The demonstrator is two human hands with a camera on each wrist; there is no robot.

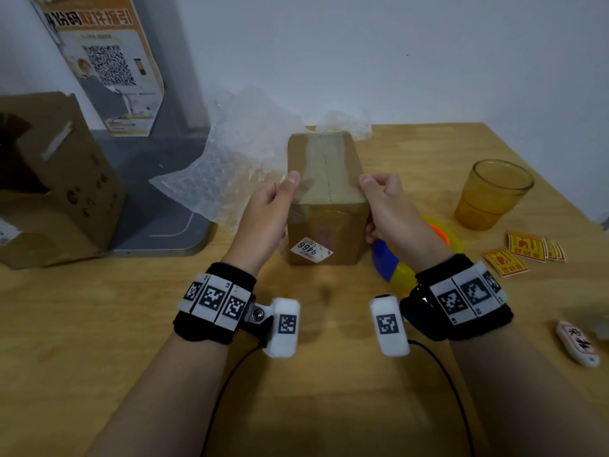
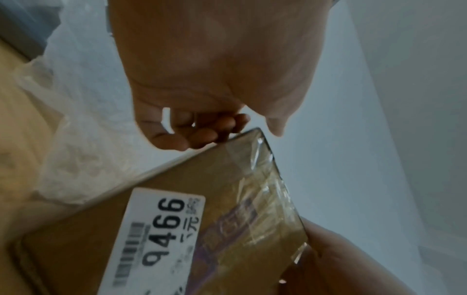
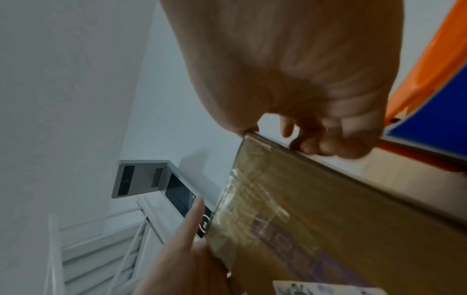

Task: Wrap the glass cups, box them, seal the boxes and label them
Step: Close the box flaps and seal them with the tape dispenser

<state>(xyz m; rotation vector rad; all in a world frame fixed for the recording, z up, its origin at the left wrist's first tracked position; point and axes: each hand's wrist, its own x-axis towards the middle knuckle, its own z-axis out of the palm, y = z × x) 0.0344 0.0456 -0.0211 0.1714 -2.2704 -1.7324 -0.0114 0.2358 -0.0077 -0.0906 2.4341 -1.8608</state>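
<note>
A small brown cardboard box [image 1: 324, 196], taped along its top seam, stands upright at the middle of the wooden table [image 1: 99, 324]. A white label reading 9466 [image 1: 309, 249] is stuck low on its near face. My left hand [image 1: 273, 209] grips the box's left side, thumb on the top edge. My right hand [image 1: 385, 206] grips the right side the same way. The wrist views show the box [image 2: 177, 229] [image 3: 328, 219] close up with clear tape over its edge. An amber glass cup [image 1: 492, 192] stands unwrapped to the right.
Bubble wrap [image 1: 230, 166] lies behind the box on the left. A larger open carton [image 1: 56, 179] sits at far left. A tape dispenser [image 1: 395, 258] in blue, yellow and orange lies under my right wrist. Orange fragile stickers [image 1: 524, 250] and a white marker-like object [image 1: 578, 343] lie at right.
</note>
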